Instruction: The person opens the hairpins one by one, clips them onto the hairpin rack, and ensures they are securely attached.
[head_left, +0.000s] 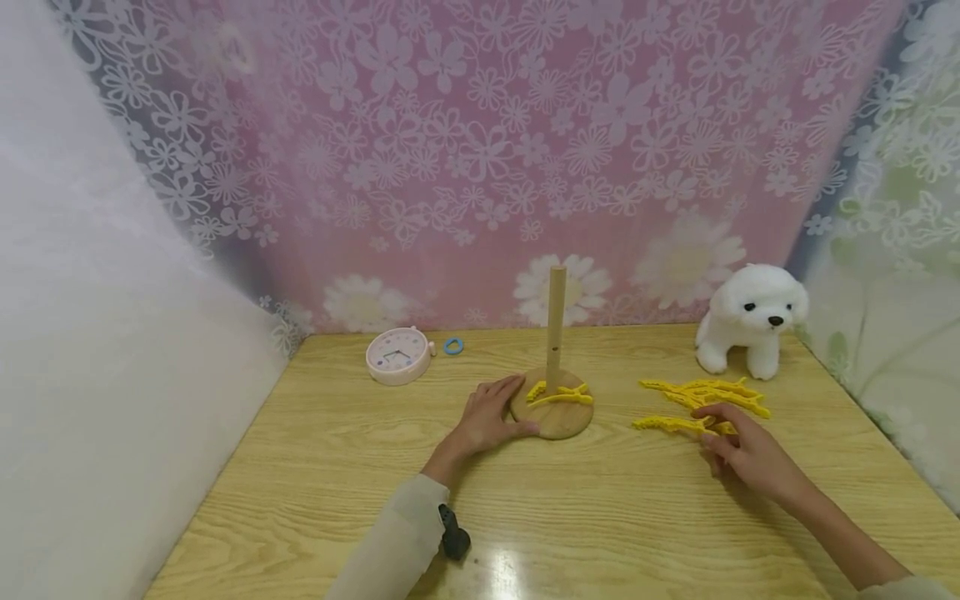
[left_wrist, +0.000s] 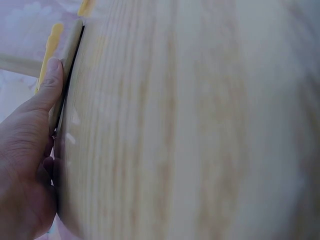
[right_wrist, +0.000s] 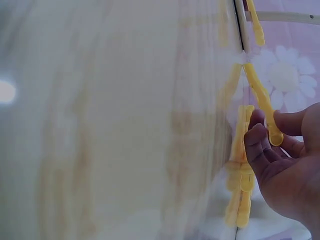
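A wooden stand (head_left: 556, 333) has an upright dowel on a round base, with yellow alligator hair clips (head_left: 561, 395) lying on the base around the dowel's foot. My left hand (head_left: 489, 419) holds the left rim of that base, thumb at the front and fingers behind. In the left wrist view the left thumb (left_wrist: 52, 80) lies against the base's edge. On the right, my right hand (head_left: 750, 454) pinches one end of a yellow alligator hair clip (head_left: 671, 424); its other end slants down to the tabletop in the right wrist view. Several more yellow clips (head_left: 705, 393) lie just behind that hand.
A white plush dog (head_left: 757, 317) stands at the back right, behind the clip pile. A pink alarm clock (head_left: 399, 356) lies at the back left, beside a small blue ring (head_left: 453, 346). Floral cloth (head_left: 450, 167) hangs along the wooden table's (head_left: 337, 467) back edge.
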